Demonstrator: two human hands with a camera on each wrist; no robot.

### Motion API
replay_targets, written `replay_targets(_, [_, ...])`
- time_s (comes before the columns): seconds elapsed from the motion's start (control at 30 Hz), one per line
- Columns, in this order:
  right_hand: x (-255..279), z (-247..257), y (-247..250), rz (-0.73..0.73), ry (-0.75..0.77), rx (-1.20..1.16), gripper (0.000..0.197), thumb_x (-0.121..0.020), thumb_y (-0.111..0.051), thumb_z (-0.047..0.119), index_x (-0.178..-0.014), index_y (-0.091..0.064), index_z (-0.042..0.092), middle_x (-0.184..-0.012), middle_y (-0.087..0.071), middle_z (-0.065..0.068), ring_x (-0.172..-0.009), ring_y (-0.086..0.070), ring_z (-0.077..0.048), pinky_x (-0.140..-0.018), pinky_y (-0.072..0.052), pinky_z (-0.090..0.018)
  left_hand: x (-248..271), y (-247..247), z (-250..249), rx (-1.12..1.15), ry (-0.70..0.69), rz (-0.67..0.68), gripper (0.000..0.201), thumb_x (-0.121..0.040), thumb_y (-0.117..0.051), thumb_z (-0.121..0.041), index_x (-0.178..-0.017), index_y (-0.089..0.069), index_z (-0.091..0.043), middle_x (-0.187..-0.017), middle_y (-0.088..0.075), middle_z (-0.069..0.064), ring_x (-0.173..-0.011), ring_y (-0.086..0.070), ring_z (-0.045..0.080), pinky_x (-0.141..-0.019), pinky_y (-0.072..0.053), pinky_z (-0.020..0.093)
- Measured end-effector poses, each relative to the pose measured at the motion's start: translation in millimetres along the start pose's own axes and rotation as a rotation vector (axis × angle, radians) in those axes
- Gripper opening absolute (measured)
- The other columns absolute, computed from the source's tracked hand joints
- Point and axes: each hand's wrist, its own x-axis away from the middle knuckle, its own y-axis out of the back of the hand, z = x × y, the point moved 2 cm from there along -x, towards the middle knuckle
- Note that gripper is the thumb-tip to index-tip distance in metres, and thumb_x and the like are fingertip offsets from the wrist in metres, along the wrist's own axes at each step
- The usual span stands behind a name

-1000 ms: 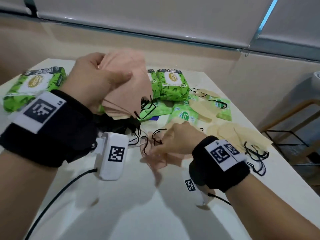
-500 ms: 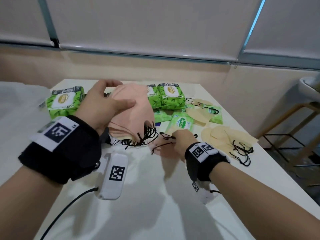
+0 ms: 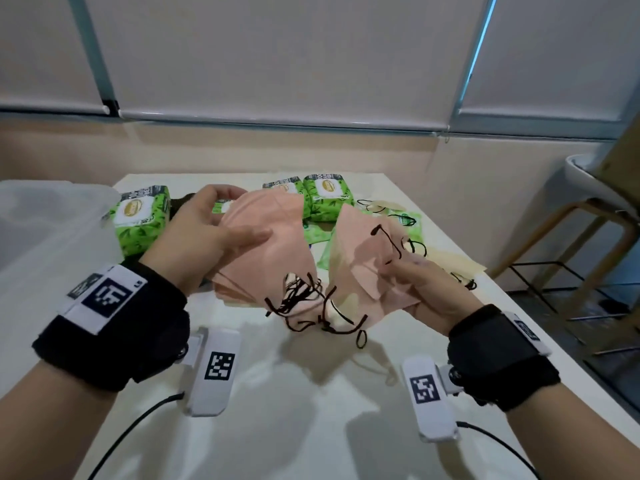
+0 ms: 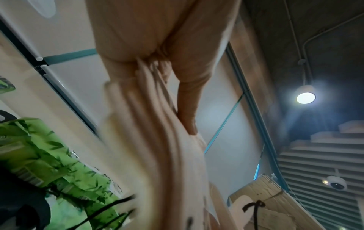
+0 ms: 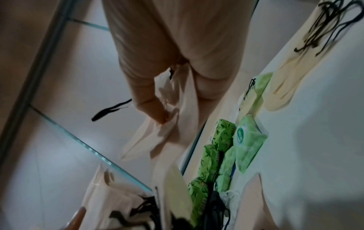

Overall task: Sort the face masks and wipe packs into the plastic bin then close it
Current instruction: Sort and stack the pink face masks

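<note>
Both of your hands are clamped on pink face masks, held up above the middle of the surface (image 3: 311,427). Your left hand (image 3: 204,237) pinches the stack of pink masks (image 3: 273,251) between thumb and fingers, black ear loops (image 3: 298,299) dangling beneath it. Your right hand (image 3: 426,289) pinches a single pink mask (image 3: 360,265) just beside that stack.

Half a second ago your right hand was down on the surface, picking at this mask; now the mask is lifted clear and brought alongside the stack. That looks like the last pink one gathered, so the bundle seems nearly ready for the plastic bin (image 3: 52,230), which shows as a translucent shape off the left edge of the surface.

Much remains out. Green wipe packs sit toward the far edge: one bamboo-print pack (image 3: 142,216) behind your left hand, another (image 3: 327,195) at the far middle, and flatter pale green packs (image 3: 408,223) toward the right. Cream masks (image 3: 446,261) lie near the right edge, behind your right hand. The hanging loops could snag each other as you merge the two; nothing else blocks the way to the bin.
</note>
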Motion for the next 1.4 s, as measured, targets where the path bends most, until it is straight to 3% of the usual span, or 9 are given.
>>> replay_targets(0.07, [11.8, 0.3, 2.8, 0.011, 0.04, 0.02, 0.006, -0.077, -0.065, 0.001, -0.073, -0.064, 0.005, -0.076, -0.06, -0.01, -0.066, -0.059, -0.02, -0.06, -0.05, -0.029, 6.6, -4.4, 1.3, 0.019, 0.007, 0.111, 0.048, -0.066, -0.075, -0.002, -0.109, -0.06, -0.017, -0.086, -0.068, 0.01, -0.049, -0.063, 0.012, -0.035, -0.044, 0.02])
replay_targets(0.17, [22.7, -4.0, 5.6, -0.01, 0.068, 0.024, 0.018, -0.081, -0.062, -0.004, -0.098, -0.067, -0.002, -0.091, -0.066, -0.016, -0.078, -0.063, -0.025, -0.067, -0.053, -0.031, 14.0, -7.6, 5.0, 0.024, 0.018, 0.297, 0.05, -0.051, -0.082, -0.017, -0.099, -0.072, -0.018, -0.095, -0.073, 0.01, -0.075, -0.07, 0.016, -0.057, -0.056, 0.024])
replay_targets(0.43, [34.0, -20.9, 6.2, -0.176, 0.066, -0.021, 0.014, -0.072, -0.061, -0.007, -0.086, -0.058, -0.011, -0.078, -0.054, -0.016, -0.059, -0.057, -0.018, -0.056, -0.049, -0.023, 28.2, -4.8, -0.9, 0.093, -0.021, 0.612, 0.063, -0.027, -0.094, -0.039, -0.087, -0.078, -0.025, -0.086, -0.075, 0.003, -0.077, -0.071, 0.013, -0.061, -0.055, 0.021])
replay_targets(0.7, [40.7, -24.7, -19.1, -0.04, 0.086, -0.033, 0.029, -0.09, -0.04, -0.015, -0.079, -0.062, -0.001, -0.058, -0.066, -0.002, -0.048, -0.063, -0.01, -0.044, -0.049, -0.019, 36.0, -32.6, 10.7, 0.134, 0.04, 0.508, 0.033, -0.061, -0.076, -0.015, -0.093, -0.073, -0.009, -0.085, -0.073, 0.008, -0.071, -0.068, 0.017, -0.056, -0.054, 0.022])
replay_targets(0.93, [46.7, -27.9, -38.2, 0.018, 0.071, -0.095, 0.024, -0.09, -0.039, -0.016, -0.084, -0.059, -0.003, -0.061, -0.063, -0.005, -0.05, -0.061, -0.012, -0.045, -0.049, -0.021, 38.9, -54.1, 29.5, 0.062, 0.003, 0.335, 0.04, -0.056, -0.076, -0.017, -0.094, -0.072, -0.004, -0.088, -0.072, 0.015, -0.076, -0.065, 0.021, -0.069, -0.052, 0.031])
replay_targets(1.0, [52.3, -24.0, -41.1, 0.069, 0.053, -0.151, 0.022, -0.087, -0.04, -0.012, -0.092, -0.061, -0.005, -0.062, -0.063, -0.006, -0.052, -0.061, -0.013, -0.047, -0.049, -0.02, 38.9, -55.9, 30.3, 0.027, -0.052, 0.346, 0.034, -0.056, -0.079, -0.016, -0.088, -0.073, -0.005, -0.084, -0.071, 0.016, -0.074, -0.065, 0.019, -0.069, -0.051, 0.03])
replay_targets(1.1, [62.9, -15.2, -38.2, 0.118, 0.023, -0.396, 0.035, -0.082, -0.041, 0.013, -0.067, -0.071, 0.005, -0.054, -0.061, -0.003, -0.049, -0.059, -0.012, -0.05, -0.046, -0.016, 39.6, -54.7, 29.3, -0.049, -0.166, 0.436, 0.021, -0.059, -0.082, -0.005, -0.078, -0.075, -0.013, -0.076, -0.073, 0.003, -0.072, -0.064, 0.01, -0.069, -0.05, 0.019])
replay_targets(1.23, [66.2, -13.1, -37.4, 0.183, -0.14, -0.558, 0.095, -0.082, -0.04, 0.073, -0.126, -0.053, -0.011, -0.126, -0.056, -0.03, -0.113, -0.061, -0.034, -0.097, -0.049, -0.041, 37.3, -52.2, 29.8, -0.13, -0.255, 0.505, 0.02, -0.057, -0.077, -0.016, -0.076, -0.076, -0.019, -0.079, -0.073, 0.003, -0.079, -0.068, 0.016, -0.08, -0.056, 0.03])
replay_targets(1.4, [61.8, -10.9, -47.0, 0.224, -0.182, -0.5, 0.066, -0.089, -0.041, 0.053, -0.092, -0.074, -0.004, -0.088, -0.071, -0.018, -0.074, -0.07, -0.023, -0.07, -0.057, -0.028, 39.7, -57.0, 30.3, -0.119, -0.371, 0.501, 0.019, -0.066, -0.072, 0.009, -0.074, -0.076, -0.008, -0.079, -0.073, 0.001, -0.075, -0.068, 0.01, -0.071, -0.05, 0.016])
